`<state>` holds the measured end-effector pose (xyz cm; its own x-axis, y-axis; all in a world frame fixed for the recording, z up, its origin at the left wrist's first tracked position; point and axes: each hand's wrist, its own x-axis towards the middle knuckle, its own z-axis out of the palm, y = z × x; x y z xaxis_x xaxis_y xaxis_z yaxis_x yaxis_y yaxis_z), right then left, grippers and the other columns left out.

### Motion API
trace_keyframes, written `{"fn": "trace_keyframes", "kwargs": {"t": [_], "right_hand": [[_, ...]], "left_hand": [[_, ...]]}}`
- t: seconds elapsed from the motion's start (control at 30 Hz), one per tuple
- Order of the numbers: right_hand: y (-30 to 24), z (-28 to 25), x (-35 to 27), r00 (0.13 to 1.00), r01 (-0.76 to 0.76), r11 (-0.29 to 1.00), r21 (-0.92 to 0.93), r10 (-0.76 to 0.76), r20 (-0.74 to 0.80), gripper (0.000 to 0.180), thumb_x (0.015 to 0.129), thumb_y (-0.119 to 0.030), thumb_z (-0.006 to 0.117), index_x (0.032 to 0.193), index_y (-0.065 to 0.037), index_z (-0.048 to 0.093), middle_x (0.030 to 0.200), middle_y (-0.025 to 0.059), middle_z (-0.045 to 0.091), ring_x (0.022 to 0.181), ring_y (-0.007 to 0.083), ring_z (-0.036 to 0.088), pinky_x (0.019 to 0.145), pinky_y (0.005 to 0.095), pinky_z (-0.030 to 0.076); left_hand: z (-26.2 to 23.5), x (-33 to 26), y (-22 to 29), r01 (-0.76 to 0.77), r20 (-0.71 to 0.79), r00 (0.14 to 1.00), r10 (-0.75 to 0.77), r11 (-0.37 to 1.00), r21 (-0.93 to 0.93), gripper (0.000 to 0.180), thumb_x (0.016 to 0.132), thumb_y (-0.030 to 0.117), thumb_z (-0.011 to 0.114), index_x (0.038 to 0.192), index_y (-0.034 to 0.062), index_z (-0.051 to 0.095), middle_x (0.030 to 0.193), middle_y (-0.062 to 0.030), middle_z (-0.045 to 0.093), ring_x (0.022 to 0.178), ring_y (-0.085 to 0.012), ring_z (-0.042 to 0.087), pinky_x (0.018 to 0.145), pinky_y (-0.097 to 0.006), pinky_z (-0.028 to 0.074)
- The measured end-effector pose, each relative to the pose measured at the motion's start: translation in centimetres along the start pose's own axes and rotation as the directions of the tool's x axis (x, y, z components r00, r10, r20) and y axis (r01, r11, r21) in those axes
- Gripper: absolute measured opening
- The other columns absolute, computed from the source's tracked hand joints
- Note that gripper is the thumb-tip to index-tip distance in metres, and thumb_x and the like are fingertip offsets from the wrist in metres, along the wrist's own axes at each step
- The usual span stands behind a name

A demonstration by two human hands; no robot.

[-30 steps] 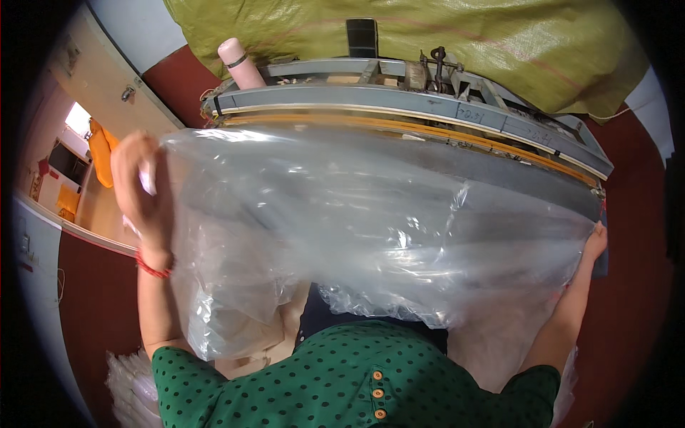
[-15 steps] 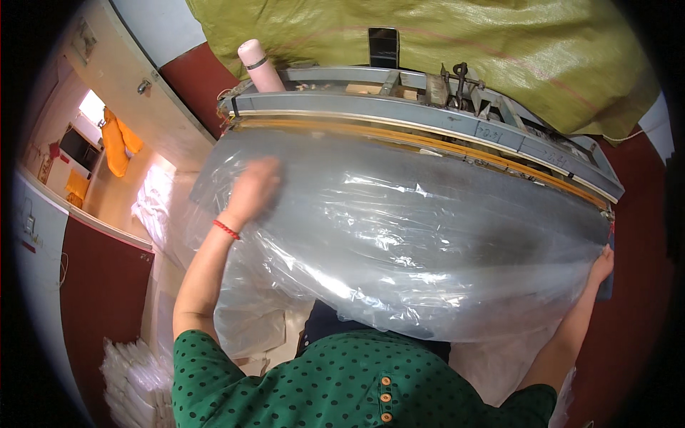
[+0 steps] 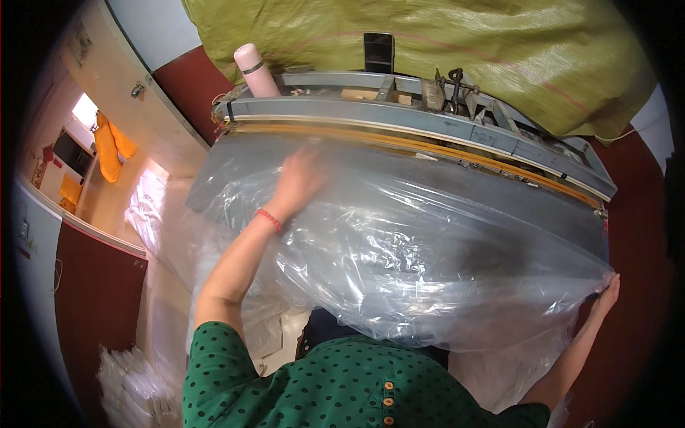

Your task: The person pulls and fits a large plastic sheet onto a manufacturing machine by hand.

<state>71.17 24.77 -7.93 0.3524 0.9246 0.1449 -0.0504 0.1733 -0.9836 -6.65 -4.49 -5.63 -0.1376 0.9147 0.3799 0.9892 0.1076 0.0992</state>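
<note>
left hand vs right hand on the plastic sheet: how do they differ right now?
The left hand lies flat on top of the clear plastic sheet, near the sealing machine's bar; the right hand grips the sheet's near right corner. The left hand is motion-blurred, the right hand sharp. The left wrist wears a red band; the right wrist shows none. Both touch the same sheet.

One head-worn fisheye view looks steeply down and forward from just above the person's chest — close over a clear plastic sheet (image 3: pixel 428 257) and a grey machine (image 3: pixel 428 125). Straight edges bow toward the dark rim — the forearms enter from the lower edge.
</note>
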Motion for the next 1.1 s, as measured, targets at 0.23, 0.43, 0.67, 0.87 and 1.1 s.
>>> {"fn": "trace_keyframes", "kwargs": {"t": [0.23,0.43,0.67,0.87,1.1], "right_hand": [[-2.1,-3.6,-2.0,0.997,0.047,0.999,0.004,-0.047,-0.062,0.034,0.087,-0.033,0.053,0.103,-0.004,0.055,0.095,0.0035,0.057,0.086,0.0132,0.053,0.077,0.0271,0.043],[-1.5,0.0,2.2,0.980,0.025,0.999,0.036,-0.018,-0.198,0.036,0.085,-0.026,0.056,0.111,-0.001,0.055,0.097,0.0060,0.058,0.084,0.0137,0.054,0.075,0.0266,0.043],[4.0,14.9,4.5,0.841,0.361,0.603,-0.712,-0.540,-0.030,0.028,0.087,-0.026,0.048,0.090,-0.002,0.061,0.093,0.0112,0.062,0.088,0.0209,0.057,0.079,0.0331,0.043],[7.9,21.4,6.8,0.929,0.328,0.889,-0.320,-0.365,-0.061,0.018,0.084,-0.017,0.057,0.079,0.000,0.057,0.071,0.0060,0.059,0.067,0.0115,0.052,0.066,0.0263,0.043],[6.8,24.0,5.7,0.864,0.324,0.848,-0.419,-0.446,-0.235,0.015,0.075,-0.012,0.064,0.073,-0.002,0.053,0.063,0.0017,0.055,0.057,0.0095,0.050,0.054,0.0231,0.041]], "left_hand": [[1.6,1.8,0.7,0.164,-0.269,0.947,-0.173,0.985,-0.056,0.016,0.067,0.016,0.068,0.077,0.0077,0.059,0.095,-0.0062,0.056,0.103,-0.0250,0.046,0.088,-0.040,0.031],[3.0,2.7,-0.7,0.257,-0.261,0.846,-0.465,0.784,-0.564,0.009,0.082,0.010,0.052,0.077,0.0023,0.053,0.074,-0.0043,0.051,0.074,-0.0131,0.047,0.070,-0.025,0.039],[4.4,4.1,-5.8,0.403,-0.394,0.569,-0.722,0.662,-0.631,0.021,0.085,0.019,0.045,0.083,0.0000,0.055,0.072,-0.0046,0.053,0.067,-0.0135,0.047,0.064,-0.027,0.040],[6.0,5.6,-10.2,0.354,-0.351,0.496,-0.794,0.554,-0.753,0.017,0.084,0.016,0.051,0.073,0.0038,0.053,0.066,0.0026,0.049,0.061,-0.0064,0.040,0.058,-0.021,0.036],[7.6,5.6,-13.0,0.231,-0.348,0.540,-0.766,0.532,-0.814,0.018,0.082,0.014,0.057,0.070,0.0058,0.047,0.065,0.0040,0.045,0.061,-0.0051,0.037,0.057,-0.018,0.033]]}}
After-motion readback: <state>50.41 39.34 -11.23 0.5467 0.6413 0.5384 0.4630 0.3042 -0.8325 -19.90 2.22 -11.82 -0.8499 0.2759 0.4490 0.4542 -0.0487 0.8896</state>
